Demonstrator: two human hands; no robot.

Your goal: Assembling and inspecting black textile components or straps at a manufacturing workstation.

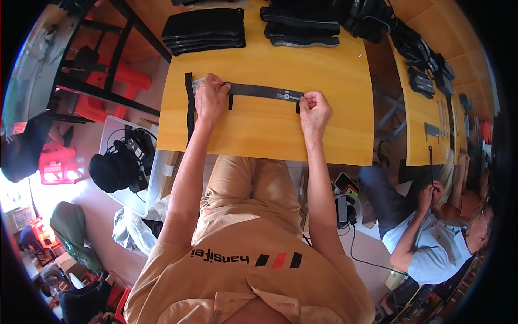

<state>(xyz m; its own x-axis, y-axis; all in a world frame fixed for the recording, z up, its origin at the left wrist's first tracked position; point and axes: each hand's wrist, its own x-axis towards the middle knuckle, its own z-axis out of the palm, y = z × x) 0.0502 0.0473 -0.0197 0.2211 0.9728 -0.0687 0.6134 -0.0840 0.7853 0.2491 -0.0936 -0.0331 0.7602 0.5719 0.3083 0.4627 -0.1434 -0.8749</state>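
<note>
A dark grey fabric band (261, 92) with a small white print near its right end is stretched sideways above the table. My left hand (210, 100) is closed, pinching the band's left end. At the opposite end, the thumb and fingers of my right hand (314, 112) are closed on it. Short black tabs hang below the band near each hand. Beside my left hand, a long narrow black strip (189, 102) runs down the table toward the front edge. A pale printed piece (198, 83) lies partly hidden behind my left fingers.
Folded black fabric pieces form a stack (204, 29) at the back left of the wooden table (259, 135) and another (301, 27) at the back centre. A white bin (156, 175) with black items stands below left. Co-workers sit at a table (421, 141) to the right.
</note>
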